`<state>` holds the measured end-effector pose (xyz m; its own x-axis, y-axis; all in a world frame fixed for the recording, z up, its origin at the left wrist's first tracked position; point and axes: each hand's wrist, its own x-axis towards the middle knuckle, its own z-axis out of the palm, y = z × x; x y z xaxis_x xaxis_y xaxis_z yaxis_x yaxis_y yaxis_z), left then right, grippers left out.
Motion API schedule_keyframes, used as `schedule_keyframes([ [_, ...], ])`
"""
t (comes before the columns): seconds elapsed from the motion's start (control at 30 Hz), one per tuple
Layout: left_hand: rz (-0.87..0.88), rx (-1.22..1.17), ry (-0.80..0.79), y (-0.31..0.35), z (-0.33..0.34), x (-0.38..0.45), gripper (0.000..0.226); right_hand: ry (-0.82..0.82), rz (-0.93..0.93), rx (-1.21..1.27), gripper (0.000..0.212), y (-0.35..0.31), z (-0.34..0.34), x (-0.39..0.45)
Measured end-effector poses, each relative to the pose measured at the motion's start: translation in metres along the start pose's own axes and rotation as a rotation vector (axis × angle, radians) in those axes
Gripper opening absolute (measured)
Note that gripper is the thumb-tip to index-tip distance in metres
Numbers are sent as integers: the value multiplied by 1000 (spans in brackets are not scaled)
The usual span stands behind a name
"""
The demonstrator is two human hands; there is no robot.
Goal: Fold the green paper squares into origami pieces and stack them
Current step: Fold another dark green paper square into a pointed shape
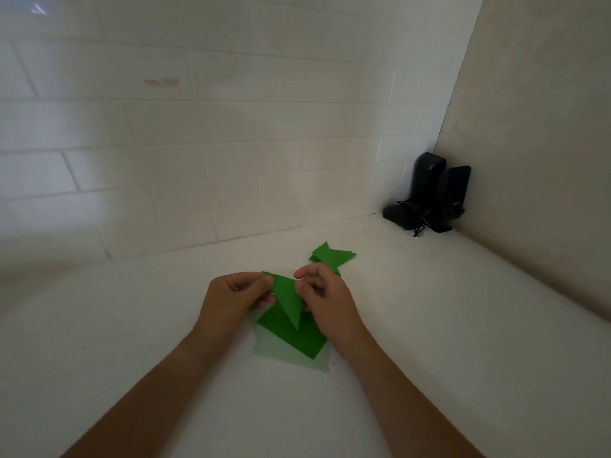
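A green paper folded into a triangle hangs point-down above the white counter. My left hand pinches its upper left corner and my right hand pinches its upper right corner. Directly beneath lies a stack of flat green paper squares, with a paler sheet sticking out at the bottom. Behind my right hand rests a small pile of folded green pieces, partly hidden by the fingers.
The white counter meets a white tiled wall at the back and a plain wall on the right. Two black speakers with tangled cables stand in the far right corner.
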<state>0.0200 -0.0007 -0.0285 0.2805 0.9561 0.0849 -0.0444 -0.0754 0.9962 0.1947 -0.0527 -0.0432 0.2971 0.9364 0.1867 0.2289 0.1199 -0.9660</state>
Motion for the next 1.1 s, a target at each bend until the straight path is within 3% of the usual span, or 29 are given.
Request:
schedule_keyframes([
  [0.47, 56, 28, 70, -3, -2, 3, 11, -70, -46, -18, 18, 0, 2, -1],
  [0.67, 12, 15, -98, -1, 2, -1, 25, 1, -30, 12, 22, -2, -1, -2],
  [0.9, 38, 85, -118, -5, 1, 2, 39, -3, -21, -70, 12, -1, 2, 0],
  [1.1, 68, 101, -152, -2, 1, 1, 39, -75, -22, -108, 26, 0, 3, 0],
])
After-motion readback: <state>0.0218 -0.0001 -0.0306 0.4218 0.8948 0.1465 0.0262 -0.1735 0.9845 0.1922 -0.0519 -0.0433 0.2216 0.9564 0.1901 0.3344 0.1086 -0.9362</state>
